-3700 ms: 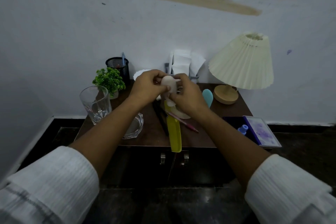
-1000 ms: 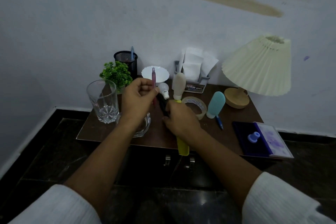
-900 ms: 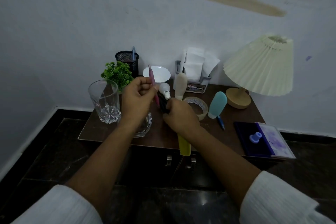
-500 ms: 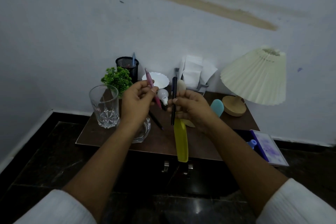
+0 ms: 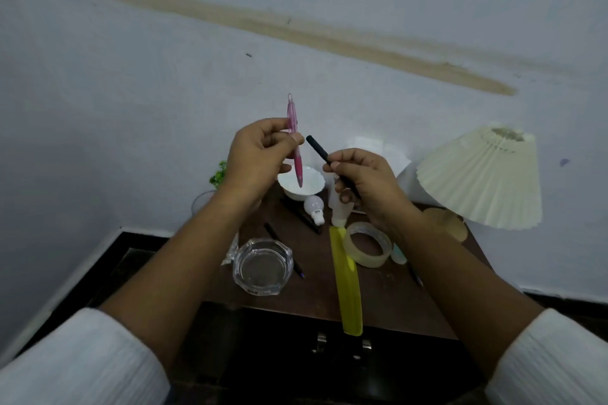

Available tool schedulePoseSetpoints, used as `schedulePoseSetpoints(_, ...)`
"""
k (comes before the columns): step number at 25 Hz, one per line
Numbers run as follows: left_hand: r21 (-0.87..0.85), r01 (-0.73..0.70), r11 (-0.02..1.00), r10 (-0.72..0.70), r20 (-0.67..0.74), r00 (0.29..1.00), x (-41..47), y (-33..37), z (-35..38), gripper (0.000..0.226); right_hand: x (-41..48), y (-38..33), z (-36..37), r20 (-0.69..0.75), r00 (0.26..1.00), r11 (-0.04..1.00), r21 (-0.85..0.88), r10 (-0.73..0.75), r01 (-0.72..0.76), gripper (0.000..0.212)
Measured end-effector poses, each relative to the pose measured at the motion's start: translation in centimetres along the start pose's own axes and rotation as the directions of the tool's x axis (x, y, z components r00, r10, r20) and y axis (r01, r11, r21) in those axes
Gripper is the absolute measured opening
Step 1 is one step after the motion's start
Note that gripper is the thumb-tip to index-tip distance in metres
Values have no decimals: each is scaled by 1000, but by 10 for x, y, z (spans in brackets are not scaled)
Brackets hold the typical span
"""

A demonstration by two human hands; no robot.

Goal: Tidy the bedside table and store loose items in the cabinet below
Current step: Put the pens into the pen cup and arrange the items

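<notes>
My left hand [image 5: 260, 154] holds a pink pen [image 5: 293, 128] nearly upright above the brown bedside table [image 5: 388, 299]. My right hand [image 5: 365, 184] grips a black pen [image 5: 317, 148], tilted with its top end pointing toward the pink pen. Both hands hover above the back of the table. Below them lie a white bowl [image 5: 301, 182], a small light bulb [image 5: 314, 207], two dark pens [image 5: 301, 215], a yellow ruler [image 5: 347, 279] overhanging the front edge, a tape roll [image 5: 367, 248] and a glass ashtray [image 5: 263, 268]. The cabinet doors [image 5: 342, 348] below are shut.
A pleated cream lamp [image 5: 480, 177] stands at the table's right back. A green plant [image 5: 218, 174] and a drinking glass [image 5: 200, 204] show partly behind my left forearm. A white bottle [image 5: 340, 212] stands behind the tape. Another pen [image 5: 414, 276] lies by my right forearm.
Both hands have risen higher above the table with their pens. The black pen went from upright to tilted toward the pink pen. The view has tipped downward and closer.
</notes>
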State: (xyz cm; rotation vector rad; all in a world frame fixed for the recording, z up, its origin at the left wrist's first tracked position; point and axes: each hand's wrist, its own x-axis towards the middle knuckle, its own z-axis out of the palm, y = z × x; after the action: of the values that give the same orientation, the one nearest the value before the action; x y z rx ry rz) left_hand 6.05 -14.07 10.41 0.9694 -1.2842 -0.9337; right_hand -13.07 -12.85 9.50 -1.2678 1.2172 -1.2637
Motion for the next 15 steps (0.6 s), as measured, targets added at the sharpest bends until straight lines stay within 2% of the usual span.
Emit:
schedulePoseSetpoints(4,41,13,999,-12,-17,1000,31,8,-32,28,26,-13,13,74,997,997,69,29,-34,39)
schedulePoseSetpoints(8,131,16,991,-11,-33,999,60,5,-59,20,50,-12,28,99,992,996,43,75,-80,47)
schedulePoseSetpoints(12,209,26,978,-18,-37,999,88,-6,-76,18,72,-11,41,98,992,996,37,80,-84,38)
schedulePoseSetpoints(15,256,32,966,-26,-28,999,105,-20,-81,17,90,-10,53,54,998,986,-162,31,-21,23)
